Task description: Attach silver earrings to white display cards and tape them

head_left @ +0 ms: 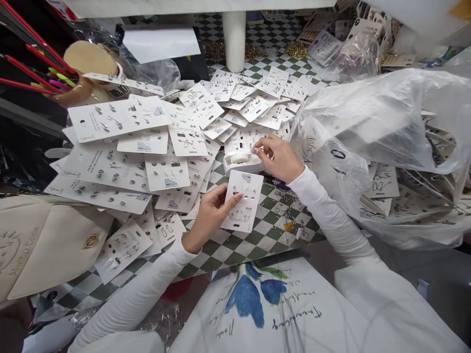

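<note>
My left hand [210,214] holds a white earring card [243,201] upright by its lower left edge, with the thumb on its face. The card carries several small studs and hoops. My right hand [276,158] is pinched at the fingertips just right of a white tape dispenser [239,162], and a small piece of tape or a stud may sit between them; it is too small to tell. Many similar earring cards [165,142] lie overlapping on the green-and-white checkered table [243,250], left of and behind my hands.
Loose metal earrings and a small yellow item [289,226] lie on the table below my right hand. A large clear plastic bag [371,127] fills the right side. A pot of red-handled pens [69,73] stands back left, a cream pouch [47,245] lies left, and a white table leg [234,39] rises at the back.
</note>
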`<state>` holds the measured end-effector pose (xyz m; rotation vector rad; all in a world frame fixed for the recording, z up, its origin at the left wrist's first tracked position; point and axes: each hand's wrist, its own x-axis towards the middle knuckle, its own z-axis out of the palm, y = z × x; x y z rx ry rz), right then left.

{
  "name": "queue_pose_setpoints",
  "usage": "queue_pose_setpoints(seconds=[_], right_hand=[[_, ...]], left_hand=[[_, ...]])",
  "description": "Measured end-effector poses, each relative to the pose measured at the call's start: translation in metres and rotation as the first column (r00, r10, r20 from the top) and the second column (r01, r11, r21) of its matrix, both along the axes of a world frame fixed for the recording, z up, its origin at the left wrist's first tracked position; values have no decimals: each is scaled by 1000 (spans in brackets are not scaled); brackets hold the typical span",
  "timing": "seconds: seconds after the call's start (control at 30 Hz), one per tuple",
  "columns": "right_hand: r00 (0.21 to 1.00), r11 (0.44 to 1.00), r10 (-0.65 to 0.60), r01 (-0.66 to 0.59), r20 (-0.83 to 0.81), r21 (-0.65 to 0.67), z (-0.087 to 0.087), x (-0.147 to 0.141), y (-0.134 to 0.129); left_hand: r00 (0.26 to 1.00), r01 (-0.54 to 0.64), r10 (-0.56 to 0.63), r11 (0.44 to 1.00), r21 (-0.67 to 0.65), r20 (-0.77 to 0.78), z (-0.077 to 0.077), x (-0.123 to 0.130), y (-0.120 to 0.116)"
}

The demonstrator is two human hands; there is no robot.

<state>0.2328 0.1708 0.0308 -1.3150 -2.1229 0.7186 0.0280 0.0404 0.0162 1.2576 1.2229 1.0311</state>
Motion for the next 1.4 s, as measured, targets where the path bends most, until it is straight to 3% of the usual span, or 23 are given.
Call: queue_pose_setpoints(seconds=[0.13,0.2,0.27,0.33,0.53,0.8,1.13,1.4], right_hand=[[998,999,48,-48,52,17,2,1,5],[994,997,76,-77,73,19,4,3,7],[991,995,99,-101,91,20,5,4,8],[988,993,115,-117,105,18,5,4,7],[989,997,72,-74,130,10,2,-2,-3],[993,985,102,-109,-56,-136,-3,4,6],[957,903,38,-156,-287,-401,-6,19,16],[915,920,-51,-113,-399,-376,3,25,10]], left_hand=[[986,92,-74,989,119,-151,17,-8,15],[949,189,-119,956,225,-291,25,-10,26],[836,351,-133,876,332,-533,28,-11,36],[717,473,-129,813,341,-685,27,-11,42],[597,538,-70,774,334,-799,22,-13,41],[614,543,-106,776,321,-782,23,-14,42],[622,539,-131,787,301,-772,24,-13,44],[627,537,-131,786,305,-768,22,-13,45]])
